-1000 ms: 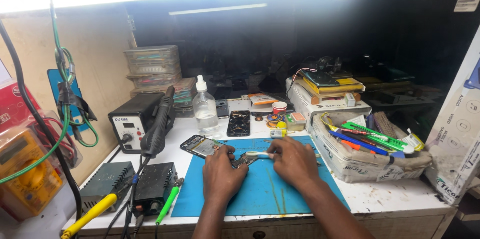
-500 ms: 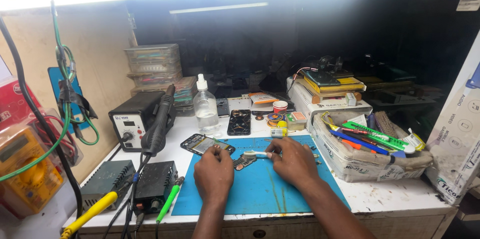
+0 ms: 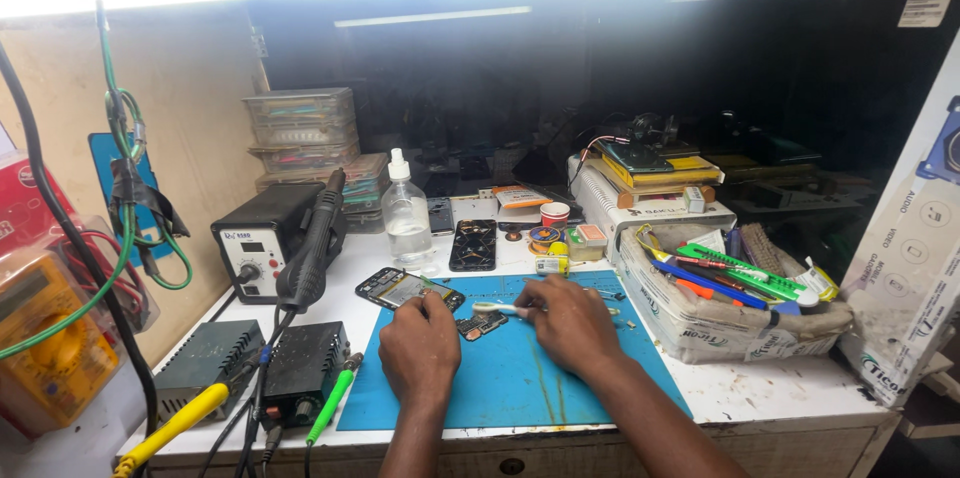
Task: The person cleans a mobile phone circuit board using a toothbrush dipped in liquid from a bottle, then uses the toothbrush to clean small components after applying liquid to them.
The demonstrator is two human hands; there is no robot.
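A small circuit board (image 3: 481, 325) lay on the blue mat (image 3: 520, 378) between your hands. Your left hand (image 3: 420, 346) pinned it with its fingers, while your right hand (image 3: 570, 323) gripped a toothbrush (image 3: 497, 309) just above, beside an opened phone (image 3: 408, 288) on the desk (image 3: 760, 393).

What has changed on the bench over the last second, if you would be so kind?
Hardly anything: the left hand stays at the small circuit board and the right hand keeps hold of the white toothbrush over the blue mat. The opened phone and clear bottle have not moved.
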